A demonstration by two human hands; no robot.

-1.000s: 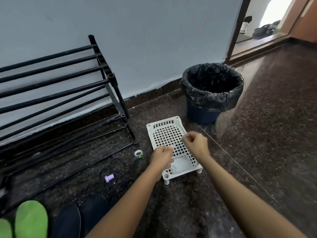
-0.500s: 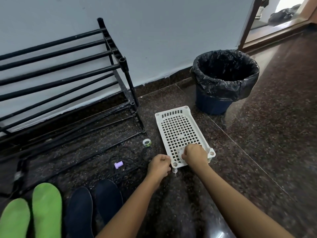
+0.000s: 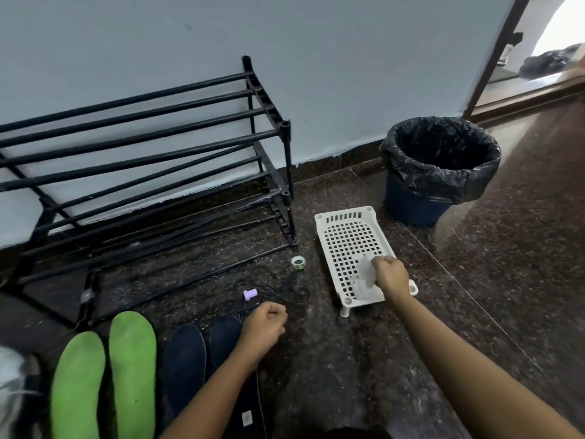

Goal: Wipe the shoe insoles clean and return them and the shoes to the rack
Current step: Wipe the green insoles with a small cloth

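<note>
Right hand (image 3: 391, 275) pinches a white wipe (image 3: 366, 271) over the near end of the tray (image 3: 346, 229), at 1 o'clock from me. Left hand (image 3: 264, 327) is a fist with nothing visible in it, at the toe of the dark insoles (image 3: 186, 359) at 7 o'clock. Hands well apart. Green insoles (image 3: 104, 375) sit beside the dark ones at 8 o'clock. All four are flat on the floor, off the rack (image 3: 158, 160) at 10 o'clock.

Risks:
- The wipe looks thin and bunched, so a yank could tear it.
- The tray looks light on small legs, and no hand steadies it, so it may lift or skid.
- Cable (image 3: 278, 289) and tape roll (image 3: 298, 262) at 12 o'clock lie between tray and insoles. My arm could snag them crossing over.
- The floor looks dusty, so a dropped wipe would pick up dirt.
</note>
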